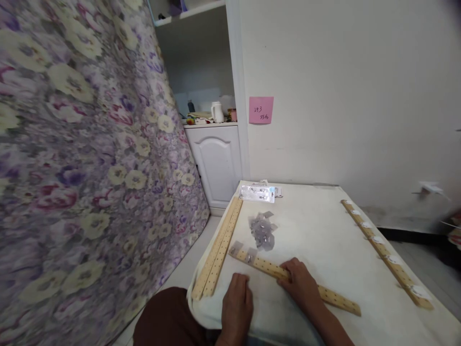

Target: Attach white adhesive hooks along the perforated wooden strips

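My right hand (300, 286) is closed round the middle of a perforated wooden strip (268, 267), which lies slantwise on the table. Two small clear plastic packets with metal bits sit on the far left end of this strip; one is the packet (249, 256). My left hand (237, 305) rests on the tabletop just below that end, its fingers curled and pressed together. Whatever it may hold is hidden. Beyond the strip lies a pile of small clear packets (262, 231).
Perforated wooden strips (224, 245) lie side by side along the table's left edge. Another strip (383, 252) with several white round pieces runs along the right edge. A clear plastic package (256, 193) lies at the back of the white-covered table (306, 216). A floral curtain (90, 168) hangs left.
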`<state>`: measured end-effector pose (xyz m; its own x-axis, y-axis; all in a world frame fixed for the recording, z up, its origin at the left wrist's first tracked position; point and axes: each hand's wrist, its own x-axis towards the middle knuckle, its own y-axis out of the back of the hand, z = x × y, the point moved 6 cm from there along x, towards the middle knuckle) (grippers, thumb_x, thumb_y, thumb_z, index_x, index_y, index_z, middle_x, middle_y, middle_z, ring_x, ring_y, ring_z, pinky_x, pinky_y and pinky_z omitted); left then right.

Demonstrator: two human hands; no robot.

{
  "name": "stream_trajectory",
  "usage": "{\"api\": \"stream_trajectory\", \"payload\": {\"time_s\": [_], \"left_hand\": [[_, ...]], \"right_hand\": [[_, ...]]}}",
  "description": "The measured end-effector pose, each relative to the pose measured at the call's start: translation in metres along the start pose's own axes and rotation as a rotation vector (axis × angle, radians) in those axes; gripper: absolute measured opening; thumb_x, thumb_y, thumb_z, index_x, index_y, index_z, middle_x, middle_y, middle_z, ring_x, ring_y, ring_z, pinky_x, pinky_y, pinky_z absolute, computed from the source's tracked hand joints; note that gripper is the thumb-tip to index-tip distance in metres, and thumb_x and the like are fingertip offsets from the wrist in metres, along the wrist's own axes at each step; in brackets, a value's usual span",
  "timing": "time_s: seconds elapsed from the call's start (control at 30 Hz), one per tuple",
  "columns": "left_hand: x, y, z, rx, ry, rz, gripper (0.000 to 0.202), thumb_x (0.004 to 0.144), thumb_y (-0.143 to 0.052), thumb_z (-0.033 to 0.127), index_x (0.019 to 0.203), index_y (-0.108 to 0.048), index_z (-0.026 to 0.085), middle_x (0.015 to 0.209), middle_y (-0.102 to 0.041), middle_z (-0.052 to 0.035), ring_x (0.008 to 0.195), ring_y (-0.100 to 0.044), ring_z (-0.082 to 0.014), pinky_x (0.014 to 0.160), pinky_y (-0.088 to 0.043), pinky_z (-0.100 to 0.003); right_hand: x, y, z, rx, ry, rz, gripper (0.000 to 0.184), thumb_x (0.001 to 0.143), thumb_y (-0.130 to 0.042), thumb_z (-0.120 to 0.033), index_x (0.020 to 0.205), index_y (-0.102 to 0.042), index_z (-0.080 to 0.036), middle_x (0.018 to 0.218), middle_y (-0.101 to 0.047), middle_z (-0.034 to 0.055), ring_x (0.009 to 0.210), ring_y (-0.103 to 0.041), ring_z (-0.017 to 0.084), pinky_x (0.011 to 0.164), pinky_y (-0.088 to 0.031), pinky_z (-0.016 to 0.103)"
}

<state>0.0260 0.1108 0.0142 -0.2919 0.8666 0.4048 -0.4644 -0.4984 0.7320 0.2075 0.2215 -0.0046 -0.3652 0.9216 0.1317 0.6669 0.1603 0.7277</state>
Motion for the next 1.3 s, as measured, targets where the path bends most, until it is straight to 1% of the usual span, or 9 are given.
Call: {"api": "stream_trajectory", "payload": {"time_s": [0.17,0.33,0.5,0.67,0.8,0.9,1.0,1.13,1.3], "left_hand": [[0.000,-0.003,-0.005,-0.009,-0.016,-0.010,0.020,0.085,-0.037,0.014,0.092,-0.054,0.022,0.086,-0.056,-0.0032,0.082,-0.057,-0.0179,0.075,-0.047,-0.031],[-0.001,-0.004,-0.005,-0.014,-0.029,-0.008,0.021,0.084,-0.037,0.014,0.093,-0.055,0.022,0.086,-0.057,-0.0035,0.082,-0.058,-0.0180,0.075,-0.048,-0.030],[-0.002,-0.008,-0.010,-0.006,-0.033,-0.027,0.020,0.085,-0.038,0.013,0.094,-0.053,0.022,0.087,-0.057,-0.0037,0.084,-0.058,-0.0180,0.075,-0.048,-0.030],[-0.002,-0.013,-0.014,0.017,-0.042,-0.050,0.020,0.086,-0.038,0.014,0.096,-0.052,0.022,0.089,-0.057,-0.0037,0.085,-0.058,-0.0177,0.076,-0.048,-0.030],[-0.001,-0.011,-0.012,0.016,-0.040,-0.036,0.018,0.086,-0.038,0.015,0.094,-0.053,0.023,0.086,-0.056,-0.0029,0.083,-0.058,-0.0174,0.074,-0.047,-0.029],[-0.001,-0.009,-0.010,0.019,-0.035,-0.037,0.017,0.087,-0.038,0.017,0.094,-0.052,0.023,0.087,-0.056,-0.0029,0.083,-0.058,-0.0176,0.075,-0.047,-0.030],[0.000,-0.008,-0.007,0.020,-0.030,-0.042,0.017,0.088,-0.037,0.017,0.093,-0.052,0.022,0.087,-0.056,-0.0030,0.083,-0.058,-0.0179,0.075,-0.047,-0.031],[0.001,-0.007,-0.004,-0.001,-0.038,-0.029,0.018,0.087,-0.037,0.017,0.093,-0.053,0.022,0.087,-0.055,-0.0032,0.083,-0.057,-0.0185,0.076,-0.046,-0.032],[0.001,0.000,0.000,-0.129,-0.020,0.000,0.018,0.089,-0.037,0.020,0.097,-0.053,0.021,0.090,-0.055,-0.0041,0.087,-0.056,-0.0188,0.079,-0.044,-0.032]], "right_hand": [[0.029,0.004,0.001,0.120,-0.002,0.077,0.023,0.075,-0.055,-0.031,0.096,-0.060,-0.021,0.090,-0.060,0.0042,0.080,-0.058,0.019,0.074,-0.045,0.030],[0.067,-0.001,-0.014,0.077,-0.069,0.170,0.025,0.075,-0.054,-0.031,0.097,-0.057,-0.021,0.095,-0.057,0.0031,0.071,-0.058,0.015,0.069,-0.044,0.028],[0.081,-0.011,-0.013,0.004,-0.125,0.199,0.019,0.074,-0.052,-0.031,0.091,-0.054,-0.022,0.094,-0.059,0.0031,0.075,-0.059,0.016,0.065,-0.040,0.026],[0.082,0.003,0.010,0.096,-0.132,0.275,0.012,0.077,-0.042,-0.028,0.076,-0.052,-0.022,0.074,-0.061,0.0019,0.069,-0.058,0.018,0.065,-0.041,0.028],[0.075,0.018,0.030,0.368,-0.201,0.311,0.015,0.075,-0.046,-0.033,0.075,-0.053,-0.021,0.063,-0.058,0.0001,0.058,-0.056,0.017,0.057,-0.043,0.027],[0.066,0.019,0.034,0.653,-0.243,0.231,0.019,0.072,-0.052,-0.038,0.077,-0.054,-0.020,0.054,-0.052,-0.0038,0.047,-0.052,0.014,0.048,-0.041,0.025],[0.053,0.015,0.030,0.818,-0.238,0.144,0.025,0.070,-0.059,-0.041,0.080,-0.056,-0.018,0.053,-0.052,-0.0044,0.047,-0.053,0.013,0.045,-0.040,0.023],[0.038,0.013,0.026,0.826,-0.233,0.132,0.028,0.071,-0.060,-0.042,0.083,-0.057,-0.017,0.057,-0.056,-0.0035,0.051,-0.058,0.014,0.047,-0.043,0.023],[0.030,0.017,0.021,0.789,-0.197,0.084,0.026,0.073,-0.059,-0.039,0.087,-0.056,-0.017,0.059,-0.058,-0.0034,0.047,-0.056,0.012,0.046,-0.044,0.023]]}}
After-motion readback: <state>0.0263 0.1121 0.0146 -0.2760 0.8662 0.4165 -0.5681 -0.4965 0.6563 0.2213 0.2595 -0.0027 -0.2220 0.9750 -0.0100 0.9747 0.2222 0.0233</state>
